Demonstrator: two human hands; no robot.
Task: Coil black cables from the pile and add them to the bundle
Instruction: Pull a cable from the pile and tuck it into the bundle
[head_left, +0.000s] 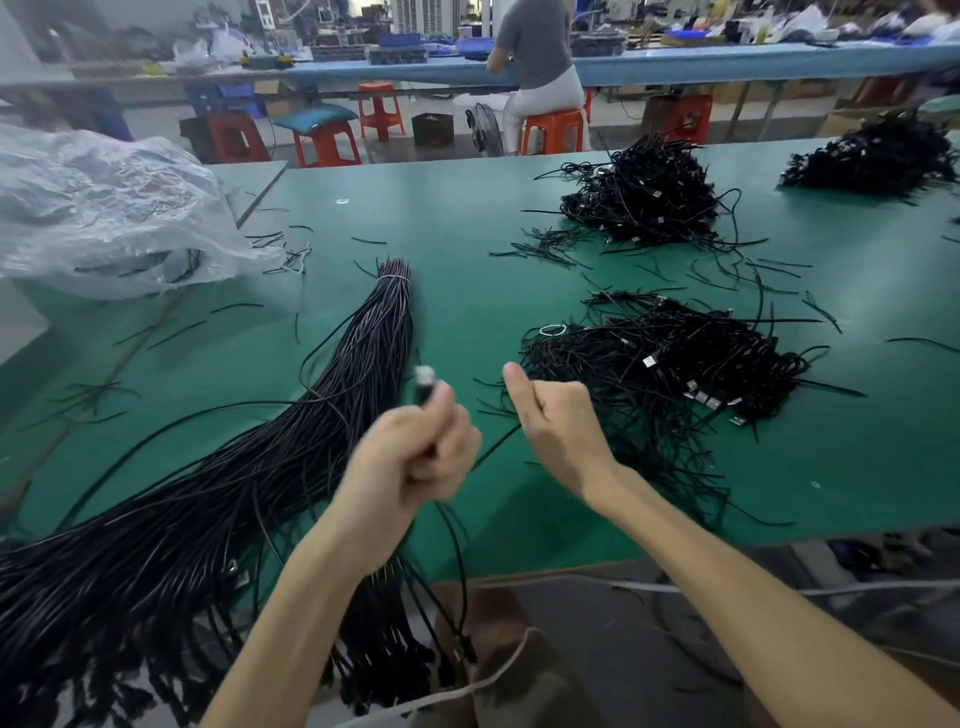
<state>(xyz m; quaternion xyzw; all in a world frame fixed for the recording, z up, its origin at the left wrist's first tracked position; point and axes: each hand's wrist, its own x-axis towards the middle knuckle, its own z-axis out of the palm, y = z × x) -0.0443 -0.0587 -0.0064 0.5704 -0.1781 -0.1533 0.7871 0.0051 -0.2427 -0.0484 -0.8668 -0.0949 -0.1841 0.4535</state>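
3 blk cable piles (660, 374) (644, 202) (872, 156), 1 bundle (332, 415), 2 hands (415, 447) (561, 415).

1. Cable (496, 447) in the grip: black, with a silver plug (424, 375) above it.
2. Bundle (332, 415) left of the grip: black, with a pale band (393, 279) at its far end.
3. Pile (675, 374) right of the grip: black, flecked silver.
4. Table (467, 234) under the grip: plain green.
5. Stools (550, 130) far beyond: orange.
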